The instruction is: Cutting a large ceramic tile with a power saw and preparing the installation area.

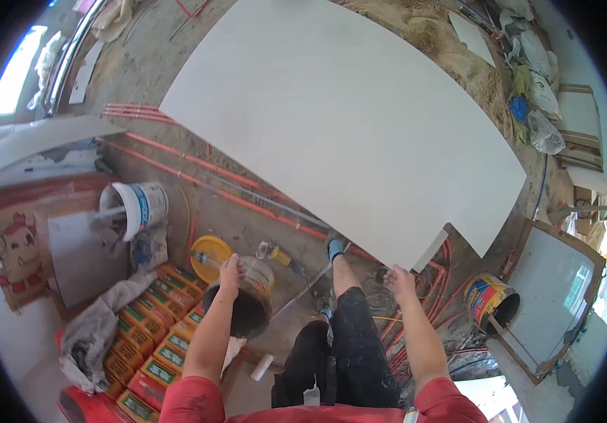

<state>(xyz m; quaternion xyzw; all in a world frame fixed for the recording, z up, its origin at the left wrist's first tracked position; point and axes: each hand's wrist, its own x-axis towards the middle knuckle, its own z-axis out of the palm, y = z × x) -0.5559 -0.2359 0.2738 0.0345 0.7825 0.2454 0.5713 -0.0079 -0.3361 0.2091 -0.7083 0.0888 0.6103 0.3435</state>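
1. Right hand (401, 282) first, lower centre-right of the frame: fingers half curled, right at the big white slab's (346, 127) lowest corner. Contact or a hair apart? I can't tell, and I can't make out a grip either.
2. Here's the key relation: from that hand the slab spreads upward in the frame, its long axis slanting from upper left to lower right. The notch's grey edge (430, 250) sits just above and right of the fingers.
3. Left hand (230, 276), lower centre-left: fingers loosely bent, nothing clearly in them. It's well apart from the slab, so the right is plainly the nearer; in the view it overlaps a bucket with a dark mouth (250, 310).
4. Around that hand, a yellow lid-like disc (211, 247) on its left and a yellow-bodied power tool (278, 255) on its right.
5. Now the surface: a dusty concrete floor (240, 229), with orange pipes (180, 173) running alongside the slab's lower-left edge. What props the slab is hidden.
6. Out to the room: orange packs (169, 352) lower left, a colourful bucket (483, 299) lower right, sand (423, 25) along the top, sacks (539, 56) upper right.
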